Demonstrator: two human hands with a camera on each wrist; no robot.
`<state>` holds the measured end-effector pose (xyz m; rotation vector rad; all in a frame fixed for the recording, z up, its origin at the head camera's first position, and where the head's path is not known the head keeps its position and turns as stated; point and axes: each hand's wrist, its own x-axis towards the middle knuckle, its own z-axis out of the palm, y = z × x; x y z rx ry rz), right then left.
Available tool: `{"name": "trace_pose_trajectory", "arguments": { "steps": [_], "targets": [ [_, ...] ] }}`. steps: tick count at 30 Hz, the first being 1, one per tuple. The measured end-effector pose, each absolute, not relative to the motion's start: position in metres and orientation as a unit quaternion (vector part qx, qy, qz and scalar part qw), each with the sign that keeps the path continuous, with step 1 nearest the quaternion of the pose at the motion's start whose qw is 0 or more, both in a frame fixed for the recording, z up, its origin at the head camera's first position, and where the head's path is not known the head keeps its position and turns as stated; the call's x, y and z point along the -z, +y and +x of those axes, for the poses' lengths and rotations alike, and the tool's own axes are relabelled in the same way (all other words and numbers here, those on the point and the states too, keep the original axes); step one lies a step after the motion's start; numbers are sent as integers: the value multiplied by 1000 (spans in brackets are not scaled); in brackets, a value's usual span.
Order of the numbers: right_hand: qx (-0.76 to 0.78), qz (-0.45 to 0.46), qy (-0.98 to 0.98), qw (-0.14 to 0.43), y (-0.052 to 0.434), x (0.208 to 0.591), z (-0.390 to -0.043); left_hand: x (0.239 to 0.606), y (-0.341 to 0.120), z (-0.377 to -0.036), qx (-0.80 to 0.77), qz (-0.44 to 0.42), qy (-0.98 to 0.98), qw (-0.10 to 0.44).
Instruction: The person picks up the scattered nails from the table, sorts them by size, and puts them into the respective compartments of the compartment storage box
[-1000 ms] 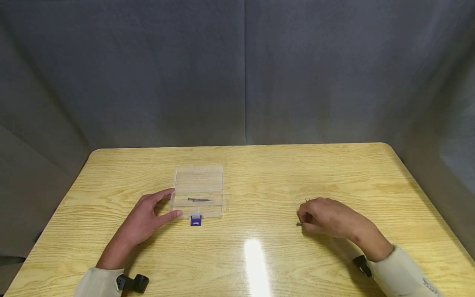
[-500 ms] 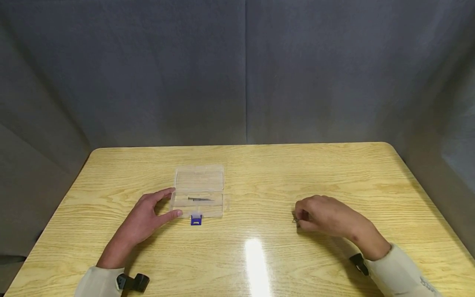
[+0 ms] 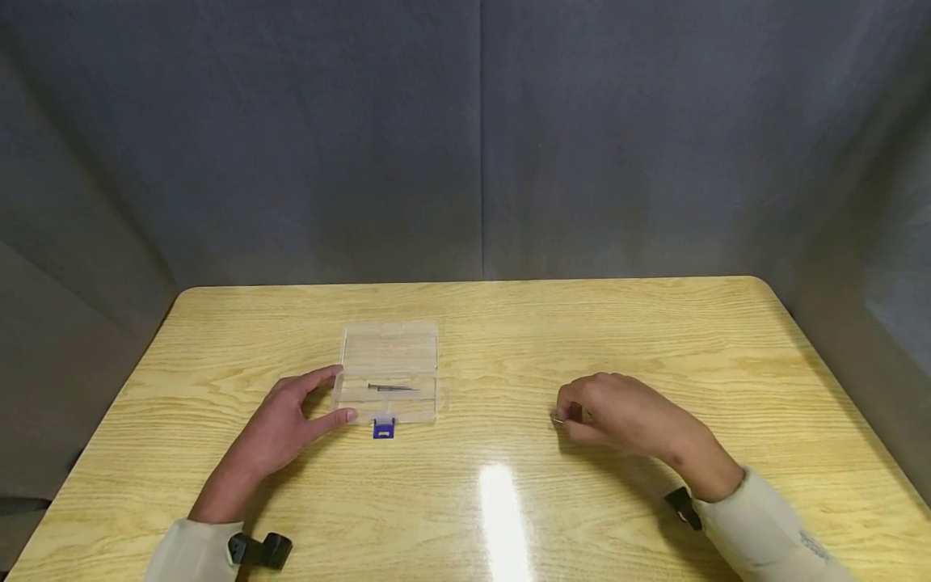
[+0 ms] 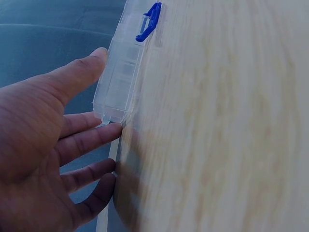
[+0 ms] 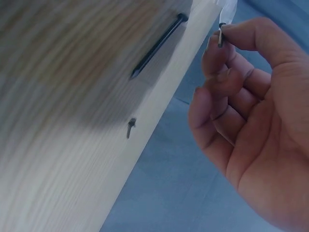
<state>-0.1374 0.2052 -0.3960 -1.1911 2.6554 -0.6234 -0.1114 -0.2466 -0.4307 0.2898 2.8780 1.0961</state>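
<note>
A clear plastic box (image 3: 429,404) with a blue latch (image 3: 383,428) lies with its lid raised, dark long nails (image 3: 389,388) in its rear compartment. My left hand (image 3: 287,424) holds the box's left end, thumb at the front corner and index finger at the rear one; its other fingers rest loosely beside it. To the right, my right hand (image 3: 625,416) pinches a small nail (image 5: 220,37) between thumb and fingertip, close above the table. In the right wrist view a long nail (image 5: 157,48) and a short nail (image 5: 131,128) lie on the table; in the head view the hand hides them.
The wood-grain table (image 3: 465,323) has a bright light reflection (image 3: 502,517) near its front. Dark grey fabric panels (image 3: 327,162) stand behind it and at both sides. A black wrist camera (image 3: 262,551) sits on the left sleeve.
My right hand has moved left and slightly away from me across the table, carrying the small nail. The left hand and the box have stayed in place.
</note>
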Motion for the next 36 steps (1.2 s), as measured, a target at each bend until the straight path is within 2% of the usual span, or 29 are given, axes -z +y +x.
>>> {"name": "trace_pose_trajectory", "arguments": {
  "steps": [36],
  "targets": [
    [221, -420, 880, 24, 110, 385, -145, 429, -246, -110, -357, 96, 929, 18]
  ]
}}
